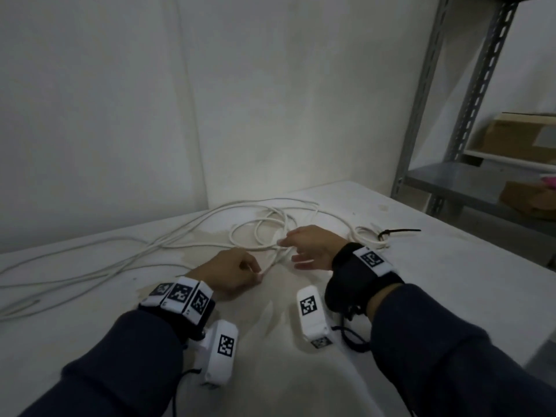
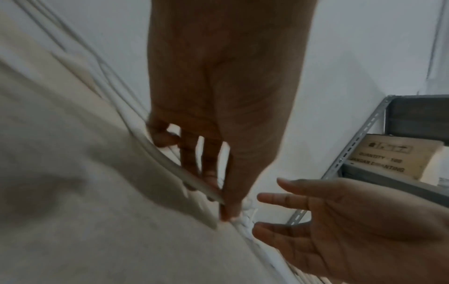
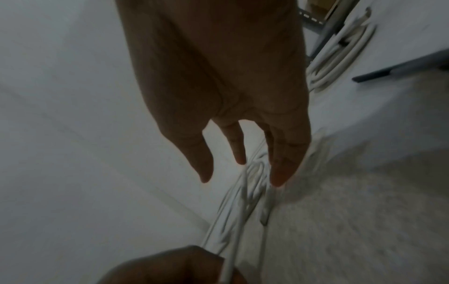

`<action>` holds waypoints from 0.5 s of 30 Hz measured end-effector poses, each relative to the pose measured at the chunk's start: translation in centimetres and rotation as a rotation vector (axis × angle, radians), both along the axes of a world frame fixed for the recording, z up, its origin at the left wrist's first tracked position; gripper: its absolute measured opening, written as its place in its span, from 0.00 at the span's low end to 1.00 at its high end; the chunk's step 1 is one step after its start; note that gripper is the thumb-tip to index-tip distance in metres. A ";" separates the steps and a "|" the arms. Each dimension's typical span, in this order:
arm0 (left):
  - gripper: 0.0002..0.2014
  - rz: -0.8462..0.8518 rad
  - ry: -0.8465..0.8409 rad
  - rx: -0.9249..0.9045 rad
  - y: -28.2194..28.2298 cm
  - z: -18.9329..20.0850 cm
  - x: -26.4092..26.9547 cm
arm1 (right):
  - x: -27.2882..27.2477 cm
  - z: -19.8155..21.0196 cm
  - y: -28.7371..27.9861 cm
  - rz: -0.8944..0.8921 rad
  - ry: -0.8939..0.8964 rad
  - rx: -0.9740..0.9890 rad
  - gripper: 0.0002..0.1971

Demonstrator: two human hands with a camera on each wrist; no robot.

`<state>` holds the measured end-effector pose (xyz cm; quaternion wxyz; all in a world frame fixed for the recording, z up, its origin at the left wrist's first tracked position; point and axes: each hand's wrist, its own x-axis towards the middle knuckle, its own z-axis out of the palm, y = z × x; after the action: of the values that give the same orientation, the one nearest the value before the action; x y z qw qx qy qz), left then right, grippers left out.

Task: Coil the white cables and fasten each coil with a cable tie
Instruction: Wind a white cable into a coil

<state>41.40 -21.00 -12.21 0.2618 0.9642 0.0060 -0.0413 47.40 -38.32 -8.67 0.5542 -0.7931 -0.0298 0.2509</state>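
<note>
Looks like a storeroom or stockroom

Slotted grey metal shelving (image 1: 469, 94) in the corner with cardboard boxes (image 1: 520, 142) on it, bare white walls (image 1: 120, 100), plain stained white counter (image 1: 436, 281). Pretty dim in there too.

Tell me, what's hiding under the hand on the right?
Under the right hand, white cable loops lie on the table. Its fingers are spread open above them, as the right wrist view shows. Whether a fingertip touches the cable is unclear. The left hand pinches a strand.

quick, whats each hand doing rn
Left hand: fingers curled, pinching the white cable.
Right hand: open, fingers straight, over the loose cable loops, gripping nothing.
</note>
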 end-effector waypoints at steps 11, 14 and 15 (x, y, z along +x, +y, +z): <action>0.28 0.201 0.113 -0.062 5.7 0.9 -5.5 | -2.3 2.0 4.7 -0.216 -0.115 0.693 0.17; 0.26 0.433 0.215 0.193 6.9 0.6 -6.0 | -3.5 3.3 4.5 -0.283 -0.037 0.840 0.16; 0.24 0.510 0.200 0.178 6.8 0.6 -6.2 | -3.9 3.6 4.4 -0.320 -0.011 0.874 0.14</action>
<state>35.15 -14.21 -11.58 0.1763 0.9419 0.2776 -0.0686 43.52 -33.91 -5.06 0.8681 -0.4810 -0.0131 0.1219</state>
